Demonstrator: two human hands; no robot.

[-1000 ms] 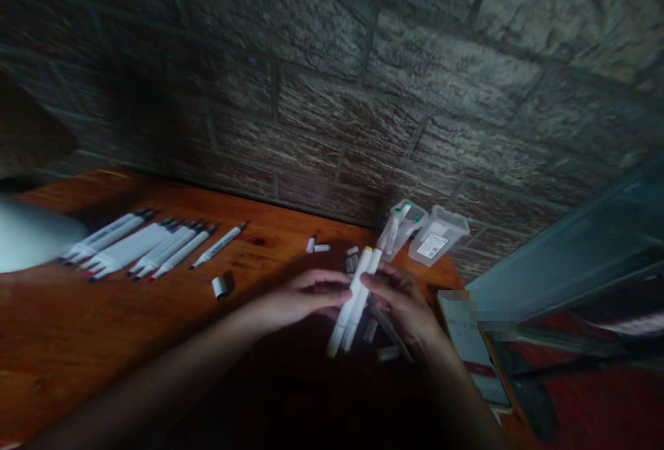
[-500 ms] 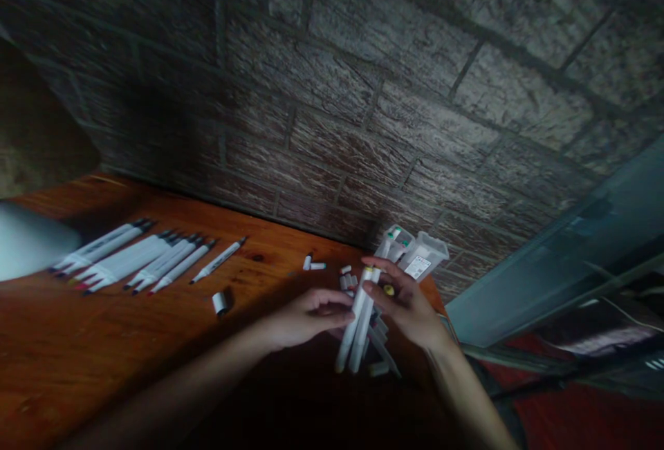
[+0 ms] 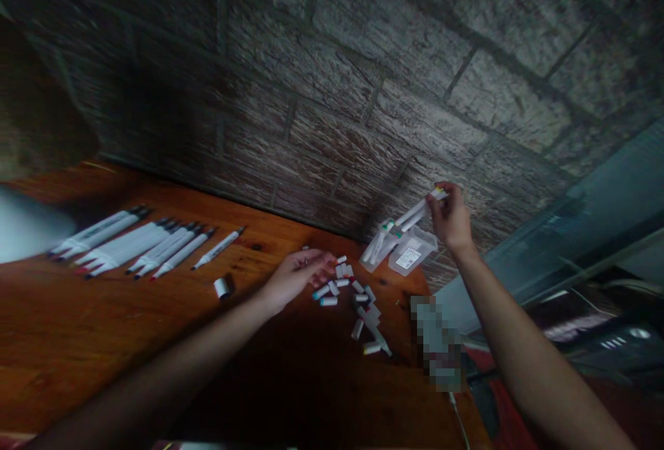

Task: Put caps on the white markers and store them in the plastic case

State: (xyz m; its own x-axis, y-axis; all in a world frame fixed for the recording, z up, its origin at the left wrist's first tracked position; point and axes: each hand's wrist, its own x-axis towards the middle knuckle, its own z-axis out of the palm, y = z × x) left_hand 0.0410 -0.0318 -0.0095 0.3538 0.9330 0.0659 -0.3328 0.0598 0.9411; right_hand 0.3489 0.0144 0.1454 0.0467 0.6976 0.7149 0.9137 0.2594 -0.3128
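My right hand (image 3: 450,213) is raised beside the wall, its fingers closed on the upper ends of two white markers (image 3: 416,212) with yellow tips. Their lower ends slant down to the left over two clear plastic boxes. One clear box (image 3: 367,256) holds a few markers with green ends. Beside it stands the other box (image 3: 409,256), bearing a white label. My left hand (image 3: 299,276) hovers over the table with fingers loosely bent and apart, nothing visible in it. Just right of it lie several loose marker caps (image 3: 342,283). One uncapped slim marker (image 3: 378,336) rests among them.
Several uncapped white markers (image 3: 124,246) lie in a row at the left of the wooden table (image 3: 243,229). A single cap (image 3: 222,289) sits near them. A pale blurred object (image 3: 25,225) is at the left edge. The stone wall (image 3: 332,118) rises behind.
My right hand has carried the two markers from in front of me up and right to the boxes. My left hand has let go of them and stays by the caps.
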